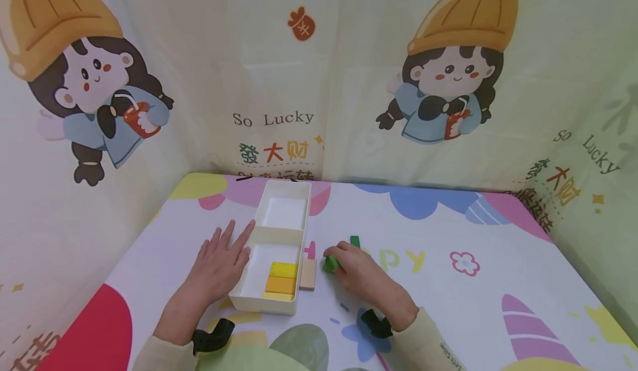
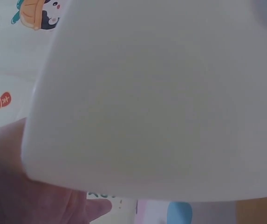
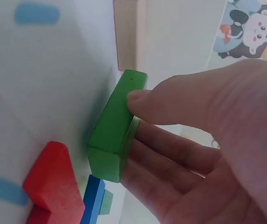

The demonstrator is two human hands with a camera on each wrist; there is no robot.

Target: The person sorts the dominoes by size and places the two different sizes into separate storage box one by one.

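Note:
My right hand (image 1: 361,271) pinches a green block (image 3: 117,123) between thumb and fingers, just right of a white two-compartment box (image 1: 301,238). My left hand (image 1: 219,266) has its fingers spread and extended at the box's left side, forefinger at the rim near the divider. Inside the near compartment lie a yellow block (image 1: 284,270), an orange block (image 1: 280,285) and a pale yellow block (image 1: 278,297). The far compartment shows a bare floor. A plain wooden block (image 1: 308,274) lies along the box's right wall. In the left wrist view the box wall (image 2: 152,102) hides most of the hand.
Another green block (image 1: 355,241) stands beyond the right hand. Low in the right wrist view are red blocks (image 3: 54,179), a blue block (image 3: 92,198) and a small green piece (image 3: 106,202). A patterned cloth (image 1: 448,299) covers the table; printed curtains (image 1: 349,83) enclose it.

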